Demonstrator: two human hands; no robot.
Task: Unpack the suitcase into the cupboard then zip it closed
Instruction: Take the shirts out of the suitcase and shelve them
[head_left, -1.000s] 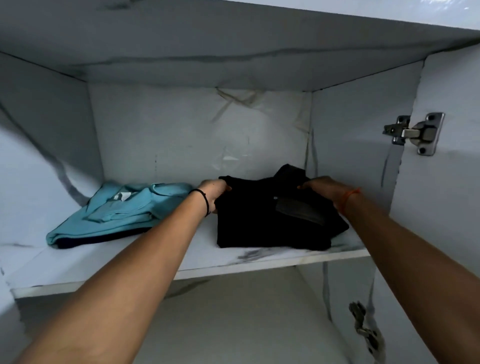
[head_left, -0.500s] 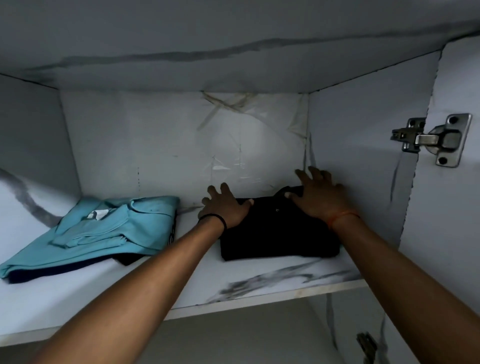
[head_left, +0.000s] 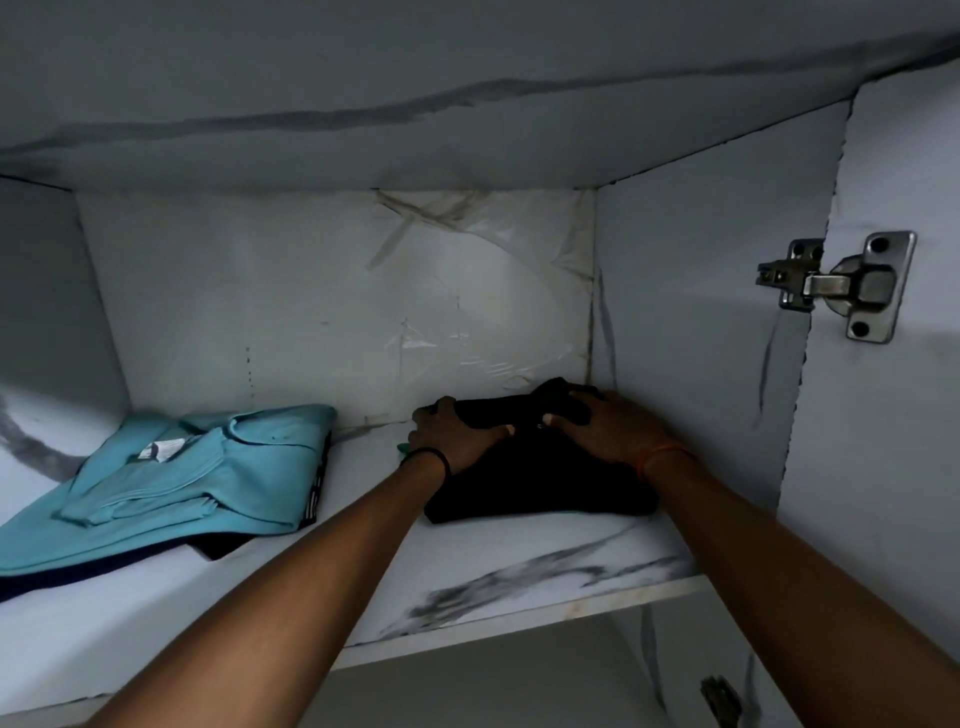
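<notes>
Black folded garment lies on the cupboard shelf. Left hand and right hand both press it, fingers spread flat.

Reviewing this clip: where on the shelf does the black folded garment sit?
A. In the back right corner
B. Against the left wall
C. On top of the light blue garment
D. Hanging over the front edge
A: the black folded garment lies on the shelf at the back right corner, apart from the light blue garment on its left.

Cupboard shelf count
2 clothing piles: 1 light-blue pile, 1 black pile; 2 hands; 2 door hinges.
</notes>
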